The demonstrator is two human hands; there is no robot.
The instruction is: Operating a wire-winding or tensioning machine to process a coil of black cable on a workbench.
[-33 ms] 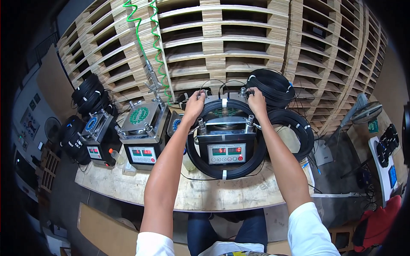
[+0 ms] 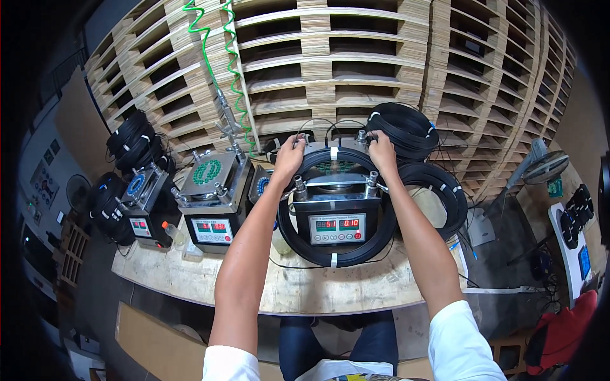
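Observation:
A polishing machine (image 2: pixel 335 204) with a red digital display stands in front of me. A black cable coil (image 2: pixel 335 260), tied with white bands, hangs around its front and top. Thin black cables arc above the machine's back edge. My left hand (image 2: pixel 290 157) is closed at the back left corner, its fingertips by a small dark part. My right hand (image 2: pixel 382 152) is closed at the back right corner, close to a metal post (image 2: pixel 363 136). What the fingers of either hand grip is too small and partly hidden. Green pieces (image 2: pixel 332 167) show on the machine's top, behind the coil.
A second polisher (image 2: pixel 206 184) with a green ring on top and a smaller one (image 2: pixel 145 197) with a blue ring stand left on the wooden bench (image 2: pixel 190 273). More cable coils (image 2: pixel 401 130) lie right. Stacked pallets (image 2: pixel 318 57) rise behind; a green coiled hose (image 2: pixel 234 57) hangs down.

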